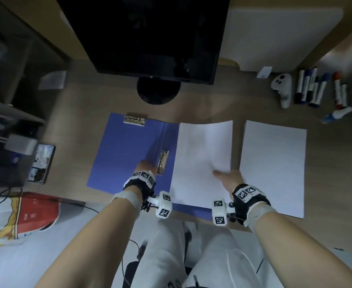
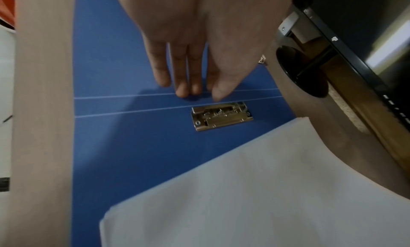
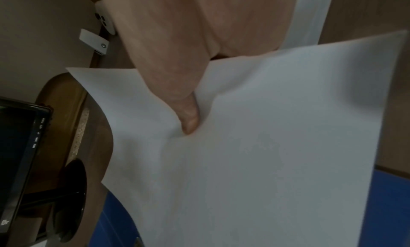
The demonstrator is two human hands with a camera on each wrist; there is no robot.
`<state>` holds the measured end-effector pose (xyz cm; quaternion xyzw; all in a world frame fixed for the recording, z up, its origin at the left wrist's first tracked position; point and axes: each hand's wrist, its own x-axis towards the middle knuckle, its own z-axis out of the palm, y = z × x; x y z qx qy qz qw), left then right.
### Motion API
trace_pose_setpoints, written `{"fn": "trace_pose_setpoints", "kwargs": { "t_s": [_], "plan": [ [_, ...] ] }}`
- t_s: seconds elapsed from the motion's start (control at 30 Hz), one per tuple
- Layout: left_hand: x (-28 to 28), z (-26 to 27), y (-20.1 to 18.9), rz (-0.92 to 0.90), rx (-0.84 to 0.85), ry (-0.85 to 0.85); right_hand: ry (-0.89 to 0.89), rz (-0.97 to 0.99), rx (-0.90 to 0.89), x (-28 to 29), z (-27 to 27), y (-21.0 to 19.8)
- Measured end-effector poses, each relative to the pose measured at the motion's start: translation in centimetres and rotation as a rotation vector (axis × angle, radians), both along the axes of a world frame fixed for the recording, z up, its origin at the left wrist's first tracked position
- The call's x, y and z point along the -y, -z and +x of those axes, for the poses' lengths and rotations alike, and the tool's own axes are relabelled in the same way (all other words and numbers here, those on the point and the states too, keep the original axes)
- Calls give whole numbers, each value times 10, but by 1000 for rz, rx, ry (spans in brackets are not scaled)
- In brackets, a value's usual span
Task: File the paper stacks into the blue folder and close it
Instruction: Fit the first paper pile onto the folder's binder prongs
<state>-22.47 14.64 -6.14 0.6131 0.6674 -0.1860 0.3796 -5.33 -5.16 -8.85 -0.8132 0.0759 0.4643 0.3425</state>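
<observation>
The blue folder (image 1: pixel 121 154) lies open on the desk, with a metal clip (image 1: pixel 134 120) on its top edge and a spring clamp (image 1: pixel 163 162) beside the spine. My left hand (image 1: pixel 145 164) rests straight fingers (image 2: pixel 184 86) on the spine, just short of the clamp (image 2: pixel 221 116). My right hand (image 1: pixel 223 175) pinches a white paper stack (image 1: pixel 202 159) at its right edge, thumb (image 3: pixel 188 117) on top. That stack (image 3: pixel 266 163) hangs slightly bent over the folder's right half. A second paper stack (image 1: pixel 273 167) lies flat on the desk to the right.
A dark monitor (image 1: pixel 150 34) on a round base (image 1: pixel 158 90) stands behind the folder. Several markers (image 1: pixel 316 88) and a white controller (image 1: pixel 282 86) lie at the back right. A phone (image 1: pixel 42 163) and a red-and-white bag (image 1: pixel 31 213) sit at the left.
</observation>
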Motion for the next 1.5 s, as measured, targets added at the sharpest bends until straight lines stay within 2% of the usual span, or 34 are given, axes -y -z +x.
{"fn": "trace_pose_setpoints", "kwargs": {
  "t_s": [0.1, 0.23, 0.33, 0.53, 0.9, 1.07, 1.17, 1.3, 1.5],
  "plan": [
    [-3, -3, 13, -11, -100, 199, 6, -24, -4, -6, -5, 4],
    [-17, 1, 14, -100, -13, 137, 14, -75, -4, -15, -22, 10],
    [-32, -3, 20, -184, 7, 375, 45, -145, 28, -26, -35, 10],
    [-46, -11, 27, -225, -4, 557, 57, -202, 64, -47, -47, 2],
    [-61, -24, 49, -197, 27, 530, 101, -221, 142, -45, -58, 12],
    [-58, -25, 46, -155, 20, 567, 118, -211, 162, -45, -62, 12],
    [-60, -32, 41, -194, 100, 575, 118, -210, 149, -45, -61, 11],
    [-65, -49, 37, -321, 346, 342, 127, -206, 151, -45, -63, 12],
    [-64, -40, 35, -276, 416, 308, 134, -199, 151, -42, -63, 10]
  ]
}}
